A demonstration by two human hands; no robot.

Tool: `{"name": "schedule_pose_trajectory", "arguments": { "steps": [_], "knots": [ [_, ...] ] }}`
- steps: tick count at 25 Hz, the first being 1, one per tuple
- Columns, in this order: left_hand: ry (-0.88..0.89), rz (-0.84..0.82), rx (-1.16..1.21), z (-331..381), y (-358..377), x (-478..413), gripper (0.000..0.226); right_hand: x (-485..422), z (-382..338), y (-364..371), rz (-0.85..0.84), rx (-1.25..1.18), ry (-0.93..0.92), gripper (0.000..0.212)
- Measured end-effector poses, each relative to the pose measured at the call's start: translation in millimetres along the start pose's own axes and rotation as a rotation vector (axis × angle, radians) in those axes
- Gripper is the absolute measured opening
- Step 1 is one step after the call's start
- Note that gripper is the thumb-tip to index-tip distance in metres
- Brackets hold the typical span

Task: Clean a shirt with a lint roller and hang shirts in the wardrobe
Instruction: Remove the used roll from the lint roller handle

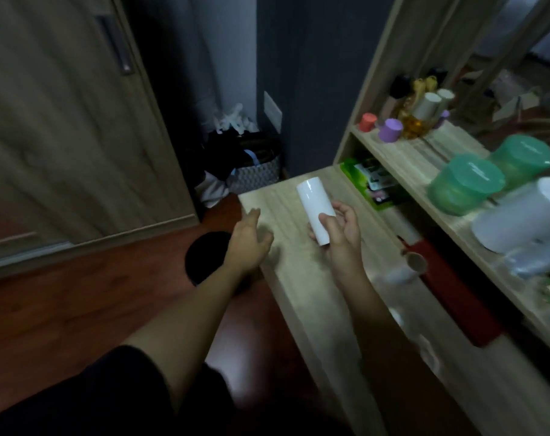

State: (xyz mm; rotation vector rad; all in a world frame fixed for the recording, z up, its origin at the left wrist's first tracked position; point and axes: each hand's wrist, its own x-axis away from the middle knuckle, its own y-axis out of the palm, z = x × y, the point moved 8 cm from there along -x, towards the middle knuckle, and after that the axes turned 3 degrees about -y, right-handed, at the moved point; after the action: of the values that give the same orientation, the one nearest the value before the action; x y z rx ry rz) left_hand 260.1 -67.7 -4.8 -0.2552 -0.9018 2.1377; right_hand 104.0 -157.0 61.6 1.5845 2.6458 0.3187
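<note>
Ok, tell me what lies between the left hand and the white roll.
Head view: only bare desktop between the left hand and the white roll.

A see-through green plastic tub (465,184) sits on the pale wood shelf (405,158), little purple cylinder (390,129) further back, patterned grey basket (258,176) down on the reddish floor (78,309).

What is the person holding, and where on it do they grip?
The right hand grips a white roll by its lower end; the left hand holds nothing.

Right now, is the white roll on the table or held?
Held: the right hand grips the white roll, tilted, above the table.
</note>
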Motion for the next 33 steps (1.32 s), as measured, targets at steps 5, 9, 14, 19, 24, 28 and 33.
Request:
{"name": "schedule_pose_trajectory", "arguments": {
  "steps": [5,9,14,19,24,28,33],
  "knots": [
    [-0.077,-0.018,-0.112,-125.3,-85.6,-87.3,0.061,-31.6,70.7,132.4,0.064,-0.02,0.145,0.028],
    [-0.107,-0.056,-0.153,-209.4,-113.0,-152.2,0.06,-66.5,147.0,199.0,-0.008,0.276,0.215,0.052],
    [-0.178,-0.13,-0.191,-330.2,-75.6,-219.9,0.058,-102.1,303.3,232.1,-0.117,0.478,0.395,0.057],
    [-0.277,-0.216,-0.215,-458.6,19.9,-260.4,0.061,-140.4,471.9,222.6,-0.223,0.667,0.524,0.056],
    [-0.401,-0.275,-0.155,-563.6,121.4,-284.7,0.064,-157.0,621.2,201.2,-0.284,0.791,0.606,0.061],
    [-0.478,-0.197,-0.1,-608.9,164.2,-296.4,0.052,-171.0,691.8,193.0,-0.293,0.841,0.605,0.063],
    [-0.378,-0.062,-0.296,-617.4,167.2,-303.2,0.023,-185.4,748.9,196.6,-0.378,0.828,0.689,0.086]
  ]
}}
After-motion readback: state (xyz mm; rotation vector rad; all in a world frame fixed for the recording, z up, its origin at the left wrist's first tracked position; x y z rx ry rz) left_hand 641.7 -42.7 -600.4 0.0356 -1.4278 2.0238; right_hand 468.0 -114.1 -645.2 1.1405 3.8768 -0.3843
